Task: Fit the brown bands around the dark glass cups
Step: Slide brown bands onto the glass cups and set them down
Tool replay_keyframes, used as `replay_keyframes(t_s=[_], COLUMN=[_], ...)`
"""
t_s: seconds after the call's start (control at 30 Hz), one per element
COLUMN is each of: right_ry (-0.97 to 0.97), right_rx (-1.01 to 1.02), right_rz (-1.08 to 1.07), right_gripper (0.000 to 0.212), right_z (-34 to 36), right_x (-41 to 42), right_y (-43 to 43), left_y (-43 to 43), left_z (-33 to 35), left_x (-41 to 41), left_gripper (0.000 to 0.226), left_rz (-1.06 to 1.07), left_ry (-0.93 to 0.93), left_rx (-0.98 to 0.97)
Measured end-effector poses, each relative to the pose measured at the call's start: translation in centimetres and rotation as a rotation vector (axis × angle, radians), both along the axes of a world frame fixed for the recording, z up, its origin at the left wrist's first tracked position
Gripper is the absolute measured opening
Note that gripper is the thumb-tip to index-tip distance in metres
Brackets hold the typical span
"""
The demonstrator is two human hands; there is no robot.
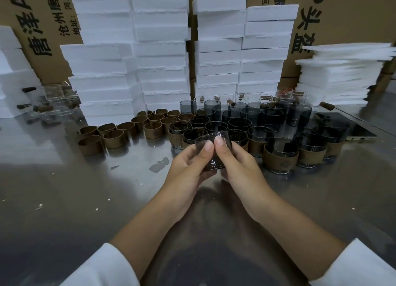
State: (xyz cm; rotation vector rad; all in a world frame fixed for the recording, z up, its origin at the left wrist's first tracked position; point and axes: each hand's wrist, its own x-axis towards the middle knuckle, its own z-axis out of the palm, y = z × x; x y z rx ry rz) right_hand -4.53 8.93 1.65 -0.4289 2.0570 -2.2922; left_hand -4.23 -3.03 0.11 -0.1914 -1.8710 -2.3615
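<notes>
Two grips (188,170) (240,168) on one cup (214,164)

The tabletop (64,200) is brushed metal, glossy and reflective. The dark glass cup (213,163) near the middle is smooth, smoky and see-through. The loose brown bands (113,139) to the left look matt and leathery. The far foam blocks (160,50) are white, matt and ragged-edged; the cardboard boxes (353,13) behind are dull brown
</notes>
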Motion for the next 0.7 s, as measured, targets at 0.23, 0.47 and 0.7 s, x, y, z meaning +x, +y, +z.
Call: replay_keyframes(t_s=[0.23,0.47,0.7], right_ry=[-0.089,-0.230,-0.236], right_rx=[-0.136,-0.140,-0.076], right_rz=[0.094,0.082,0.160], right_gripper=[0.050,0.057,0.064], right_z=[0.3,0.4,0.3], right_x=[-0.2,-0.8,-0.7], right_y=[0.7,1.2,0.9], left_y=[-0.3,-0.4,-0.5], left_z=[0.2,0.8,0.8], left_x=[0.0,0.2,0.1], left_gripper=[0.054,0.046,0.053], left_rz=[-0.087,-0.210,-0.275], left_ry=[-0.010,-0.014,-0.028], left_rx=[0.011,0.138,0.182])
